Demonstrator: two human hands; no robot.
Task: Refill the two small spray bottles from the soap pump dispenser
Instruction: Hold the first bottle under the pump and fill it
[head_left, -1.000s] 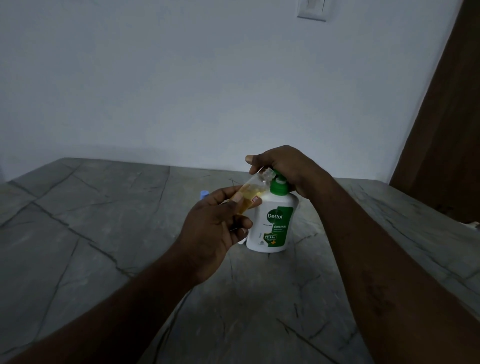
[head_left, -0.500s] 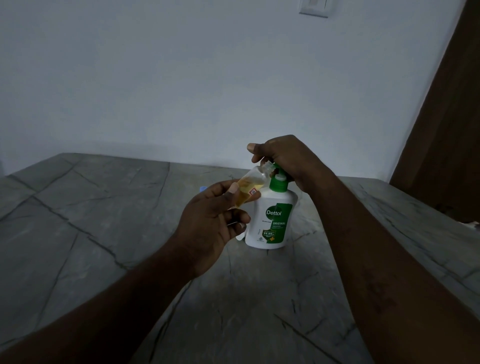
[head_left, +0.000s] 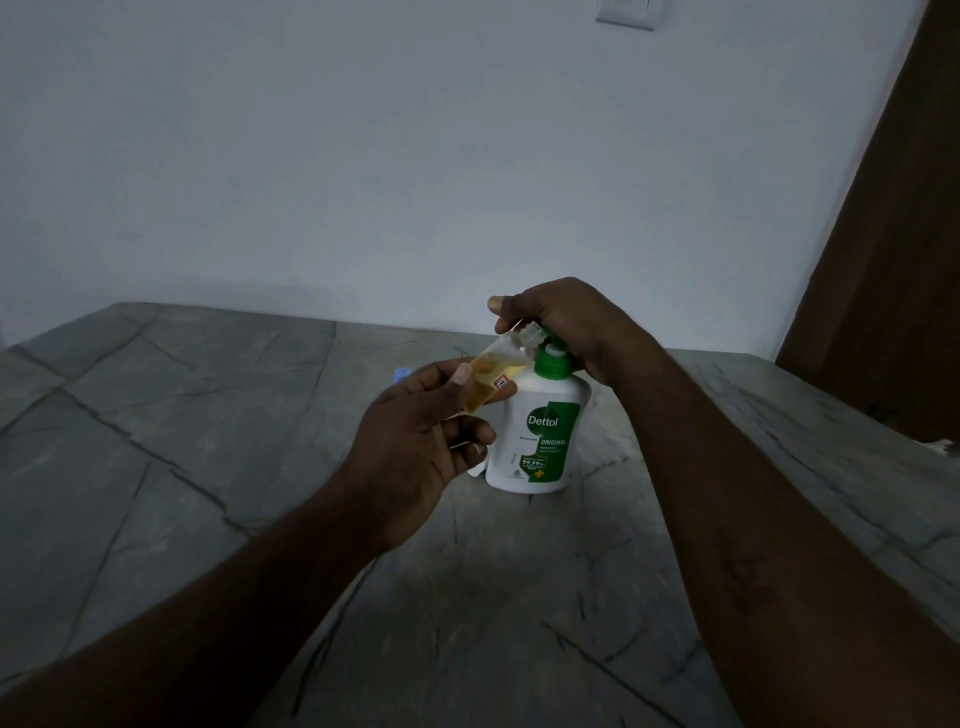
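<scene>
Centre frame: left hand (head_left: 415, 447) pinched the small clear plastic spray bottle (head_left: 498, 369) (part-filled, amber), tilted toward the right hand (head_left: 566, 322), which curled over the white, green-topped soap pump dispenser (head_left: 540, 441). Its plunger (head_left: 551, 347) was back up since the press, so another stroke looked likely.

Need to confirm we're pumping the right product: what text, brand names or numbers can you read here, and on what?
"Dettol": white on the green label of the soap pump dispenser.
"ORIGINAL": just below it on that label.
"99.99%": in the badge lower on the label.
Fine print on the label: too small to read.
The sticker on the small spray bottle in the left hand: mark too blurred to read.
</scene>
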